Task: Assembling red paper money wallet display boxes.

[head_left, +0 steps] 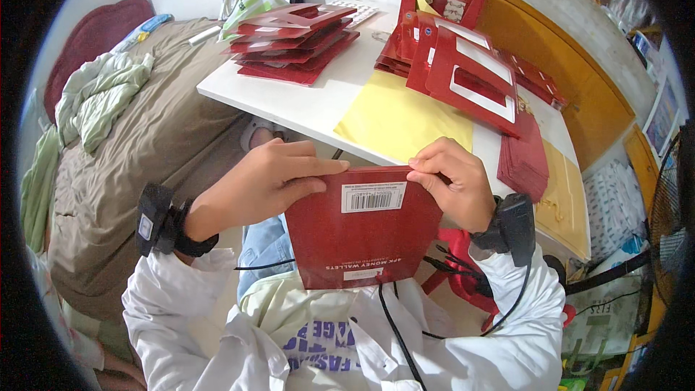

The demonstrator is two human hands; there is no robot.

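And here I have both hands on a flat red packet (pixel 362 242), held off the worktop (pixel 289 108), in front of its near edge and above the lap. My left hand (pixel 271 174) has the top left corner: the thumb lies on the front face, the index finger reaches along the top edge, and the packet is pinched between them. Over on the other side, my right hand (pixel 450 181) pinches the top right corner between thumb and forefinger, its other fingers curled close together.

Why both top corners? I'd say it keeps the top edge straight and leaves the middle of the face uncovered, so the white barcode label (pixel 373 197) sits in full view between the hands. The packet's print is upside down to me; whether the bottom edge rests on the lap, I can't tell.

Up on the worktop, a stack of red folders (pixel 297 47) sits toward the left corner, its layers jutting out unevenly, perhaps set down quickly. A yellow sheet (pixel 391 119) lies along the near edge, maybe as a clean surface. To its right, overlapping windowed folders (pixel 481 72) lean at a slant, with a pile of red sheets (pixel 523 163) slightly fanned near the right end, seemingly within easy reach of the right hand.
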